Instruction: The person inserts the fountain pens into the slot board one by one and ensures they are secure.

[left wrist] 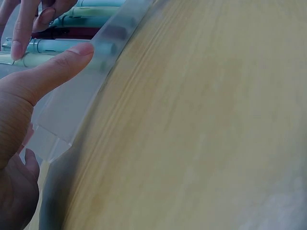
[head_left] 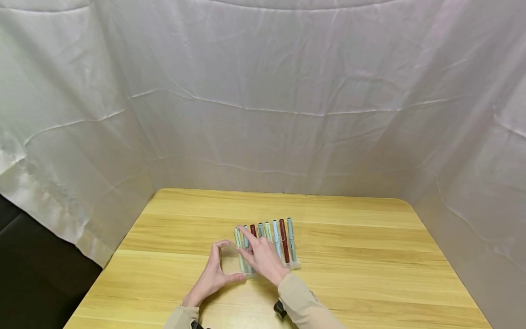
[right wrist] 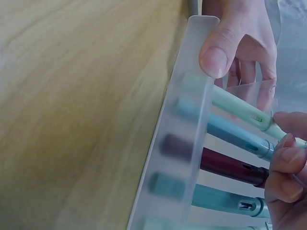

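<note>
A translucent plastic pen tray (right wrist: 199, 43) lies on the table, holding a row of several capped pens. My left hand (head_left: 213, 276) grips the tray's left end. Its thumb is on the near rim, its fingers at the far side. My right hand (head_left: 265, 259) lies over the pens. Its straight index finger touches the upper part of the leftmost pale green pen (right wrist: 240, 106), and its thumb touches that pen lower down; the other fingers are curled. Beside it lie a light blue pen (right wrist: 235, 134), a dark red pen (right wrist: 228, 165) and a teal pen (right wrist: 220, 199).
More pens stretch to the right, among them a second dark red pen (head_left: 284, 242) and a grey-green pen (head_left: 291, 240) at the end. The wooden table (head_left: 370, 265) extends around the tray. Pale curtains (head_left: 287, 137) hang behind and at both sides.
</note>
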The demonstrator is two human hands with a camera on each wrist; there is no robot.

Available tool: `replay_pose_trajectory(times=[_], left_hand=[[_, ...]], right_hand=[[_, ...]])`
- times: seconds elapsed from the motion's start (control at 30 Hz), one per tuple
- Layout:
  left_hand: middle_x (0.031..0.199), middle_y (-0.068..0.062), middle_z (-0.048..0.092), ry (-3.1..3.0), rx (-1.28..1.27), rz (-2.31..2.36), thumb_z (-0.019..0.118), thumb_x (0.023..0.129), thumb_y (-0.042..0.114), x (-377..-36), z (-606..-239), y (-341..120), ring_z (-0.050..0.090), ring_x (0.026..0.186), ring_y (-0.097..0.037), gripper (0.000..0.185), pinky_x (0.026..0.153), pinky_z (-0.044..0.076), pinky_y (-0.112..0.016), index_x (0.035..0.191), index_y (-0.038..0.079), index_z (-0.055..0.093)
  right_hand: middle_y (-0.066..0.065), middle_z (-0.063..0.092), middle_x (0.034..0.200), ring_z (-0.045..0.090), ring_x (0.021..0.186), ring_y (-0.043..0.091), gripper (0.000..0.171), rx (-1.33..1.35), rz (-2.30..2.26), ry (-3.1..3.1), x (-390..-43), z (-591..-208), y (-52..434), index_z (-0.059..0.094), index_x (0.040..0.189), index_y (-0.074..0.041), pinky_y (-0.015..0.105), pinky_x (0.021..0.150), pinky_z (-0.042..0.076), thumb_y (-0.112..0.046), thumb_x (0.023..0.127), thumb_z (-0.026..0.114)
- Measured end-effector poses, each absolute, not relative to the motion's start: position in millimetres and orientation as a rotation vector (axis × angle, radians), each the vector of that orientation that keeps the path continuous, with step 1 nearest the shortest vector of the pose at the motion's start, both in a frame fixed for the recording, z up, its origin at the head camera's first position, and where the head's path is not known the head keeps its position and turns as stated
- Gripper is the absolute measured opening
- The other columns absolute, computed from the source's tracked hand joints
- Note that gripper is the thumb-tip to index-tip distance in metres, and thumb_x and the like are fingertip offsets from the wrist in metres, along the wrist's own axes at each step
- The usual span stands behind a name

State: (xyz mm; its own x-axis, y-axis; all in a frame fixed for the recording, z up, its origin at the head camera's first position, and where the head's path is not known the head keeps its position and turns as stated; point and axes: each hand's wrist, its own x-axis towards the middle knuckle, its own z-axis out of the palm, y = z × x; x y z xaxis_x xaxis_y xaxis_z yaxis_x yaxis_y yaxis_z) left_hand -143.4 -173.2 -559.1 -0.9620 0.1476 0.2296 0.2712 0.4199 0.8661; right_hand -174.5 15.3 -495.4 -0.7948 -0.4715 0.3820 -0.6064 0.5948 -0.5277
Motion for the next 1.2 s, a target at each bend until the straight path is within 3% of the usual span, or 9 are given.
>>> replay_pose_trajectory(times=[0.67,1.2], left_hand=[[0.147,-0.018,0.039,-2.544,-0.378,-1.586,0.096,0.063,0.03,-145.0,-559.0,-173.8,0.032,0.145,-0.044,0.1,0.12,0.022,-0.071,0.138,0.007,0.034],[0.145,-0.019,0.041,-2.508,-0.399,-1.58,0.096,0.063,0.026,-144.0,-560.9,-173.0,0.036,0.141,-0.042,0.1,0.118,0.026,-0.071,0.139,0.006,0.034]], right_hand=[[-0.012,0.039,0.048,0.025,0.037,-0.005,0.065,0.847,0.974,-2.704,-174.3,-494.3,13.7,0.037,0.155,-0.021,0.007,0.034,0.028,-0.025,0.097,0.067],[-0.012,0.044,0.051,0.029,0.04,-0.006,0.072,0.836,1.125,-2.639,-166.0,-494.8,27.0,0.028,0.159,-0.023,0.009,0.038,0.034,-0.024,0.098,0.066]])
